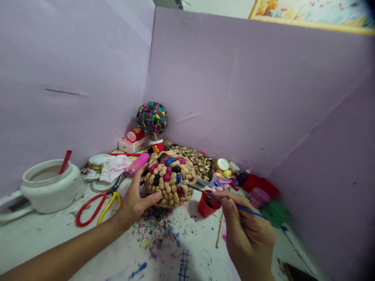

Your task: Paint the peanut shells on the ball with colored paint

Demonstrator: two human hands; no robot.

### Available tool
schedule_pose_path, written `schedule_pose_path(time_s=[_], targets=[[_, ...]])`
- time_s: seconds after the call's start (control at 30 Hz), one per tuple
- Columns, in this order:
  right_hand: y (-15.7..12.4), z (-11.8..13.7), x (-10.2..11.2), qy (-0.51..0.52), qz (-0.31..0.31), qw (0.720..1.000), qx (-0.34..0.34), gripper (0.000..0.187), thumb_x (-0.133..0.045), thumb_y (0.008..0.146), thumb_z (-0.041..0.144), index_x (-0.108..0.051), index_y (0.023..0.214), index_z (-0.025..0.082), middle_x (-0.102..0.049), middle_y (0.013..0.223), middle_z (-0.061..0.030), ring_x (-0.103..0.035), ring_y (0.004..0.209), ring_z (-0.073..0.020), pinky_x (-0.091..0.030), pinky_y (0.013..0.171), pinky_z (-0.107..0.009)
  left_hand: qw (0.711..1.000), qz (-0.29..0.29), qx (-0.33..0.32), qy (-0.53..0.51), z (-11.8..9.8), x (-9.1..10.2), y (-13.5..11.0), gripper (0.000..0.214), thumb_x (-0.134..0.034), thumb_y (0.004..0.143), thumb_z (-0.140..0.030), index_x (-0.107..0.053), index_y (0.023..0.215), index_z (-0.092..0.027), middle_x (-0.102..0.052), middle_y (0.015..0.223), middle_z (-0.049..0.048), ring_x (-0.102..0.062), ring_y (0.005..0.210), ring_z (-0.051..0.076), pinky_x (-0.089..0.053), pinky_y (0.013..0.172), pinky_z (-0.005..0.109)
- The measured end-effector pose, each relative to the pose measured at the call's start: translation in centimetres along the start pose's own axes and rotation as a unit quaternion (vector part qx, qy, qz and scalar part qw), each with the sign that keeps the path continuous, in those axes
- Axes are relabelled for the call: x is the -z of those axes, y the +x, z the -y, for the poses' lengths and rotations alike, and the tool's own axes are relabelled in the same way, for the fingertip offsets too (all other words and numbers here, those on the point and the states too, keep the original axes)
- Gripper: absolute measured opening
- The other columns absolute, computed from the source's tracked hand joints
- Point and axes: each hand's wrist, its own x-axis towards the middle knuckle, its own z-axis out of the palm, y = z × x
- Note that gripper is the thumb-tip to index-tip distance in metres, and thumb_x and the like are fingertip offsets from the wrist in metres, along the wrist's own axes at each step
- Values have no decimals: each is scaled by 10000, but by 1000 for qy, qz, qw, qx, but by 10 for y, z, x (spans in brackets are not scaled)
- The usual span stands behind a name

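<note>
A ball covered in peanut shells (170, 177) stands on the paint-spattered white table (175, 249); some shells are painted pink, blue and black. My left hand (135, 203) cups its left side, thumb and fingers pressed against the shells. My right hand (249, 232) pinches a thin blue paintbrush (205, 191) whose blue-loaded tip touches a shell on the ball's right front. A small red cup (206, 206) sits just right of the ball, under the brush.
Red-and-yellow scissors (99, 203), a white pot with a red stick (51, 185), a pink tube (138, 162), a tray of shells (199, 164), a finished multicoloured ball (152, 117), paint pots (258, 187) and a wooden stick (219, 230) crowd the purple-walled corner.
</note>
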Motion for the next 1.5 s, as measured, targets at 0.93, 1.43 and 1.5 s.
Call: schedule_pose_path(time_s=[0.93, 1.43, 1.5], targets=[[4, 4, 3, 6, -23, 1000, -2, 181, -552, 891, 153, -691, 784, 198, -744, 698, -2, -725, 634, -129, -569, 578, -188, 1000, -4, 2, 1, 5, -1, 0, 891, -740, 741, -467, -308, 1479, -214, -436, 1511, 138, -398, 1383, 363, -304, 1148, 510], [-1, 6, -2, 42, -19, 999, 16, 162, -565, 880, 105, -699, 893, 193, -760, 786, -9, -732, 726, -118, -575, 664, -182, 1000, -7, 3, 0, 6, -3, 3, 862, -730, 741, -473, -338, 1470, -232, -455, 1497, 131, -414, 1370, 383, -314, 1142, 522], [0, 6, -2, 33, -18, 999, 21, 160, -563, 878, 98, -698, 883, 183, -756, 774, -13, -730, 715, -113, -571, 661, -173, 1000, -10, 2, -5, 5, -4, 2, 844, -724, 743, -471, -353, 1463, -232, -471, 1484, 126, -427, 1361, 382, -319, 1138, 520]])
